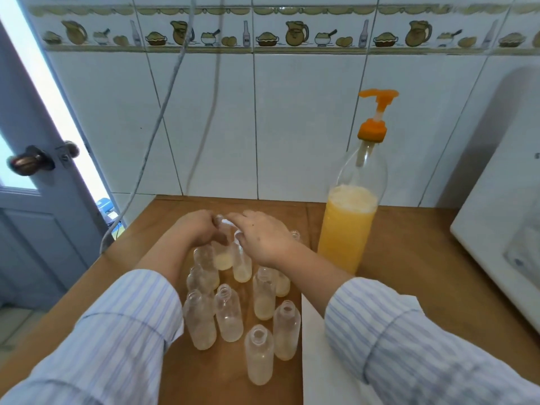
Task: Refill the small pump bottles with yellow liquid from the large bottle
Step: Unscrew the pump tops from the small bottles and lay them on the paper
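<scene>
Several small clear bottles [228,314] stand uncapped in a cluster on the wooden table [409,258]; some hold a little pale yellow liquid at the bottom. My left hand [195,229] grips one small bottle [223,254] at the far end of the cluster. My right hand [263,235] pinches something white at that bottle's top; my fingers hide it. The large bottle [347,226] with an orange pump stands upright to the right, about half full of yellow liquid.
A white appliance [502,229] fills the right side of the table. A white sheet [315,361] lies at the near right. A tiled wall with hanging cables [163,112] is behind, and a door with a knob [29,163] is at the left.
</scene>
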